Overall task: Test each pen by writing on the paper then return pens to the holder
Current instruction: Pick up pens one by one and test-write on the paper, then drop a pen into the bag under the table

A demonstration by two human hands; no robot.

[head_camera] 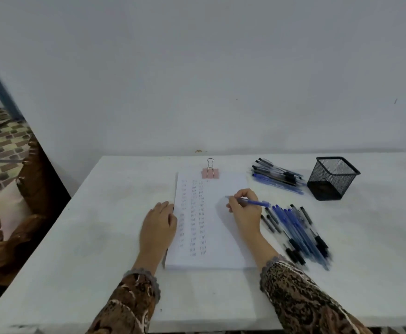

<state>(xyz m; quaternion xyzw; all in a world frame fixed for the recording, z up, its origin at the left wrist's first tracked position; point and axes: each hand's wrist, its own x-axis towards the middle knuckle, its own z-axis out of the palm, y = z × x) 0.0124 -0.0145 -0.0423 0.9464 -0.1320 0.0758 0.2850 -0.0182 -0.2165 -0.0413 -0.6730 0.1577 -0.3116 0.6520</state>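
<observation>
Paper [221,225], top-clipped and filled with columns of small test marks, lies on the table [88,237], left hand [158,222] flat at its left edge, fingers straight, likely to steady it, while right hand [244,208] pinches a blue pen [257,202] over the blank right side, black mesh holder [333,178] well apart, no pens showing inside.

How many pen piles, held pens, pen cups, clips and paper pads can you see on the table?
Pen piles: 2, far pile and near pile (single pens too blurred to count)
Held pen: 1, in the right hand
Mesh holder: 1
Binder clip: 1
Paper pad: 1
Total: 6
</observation>
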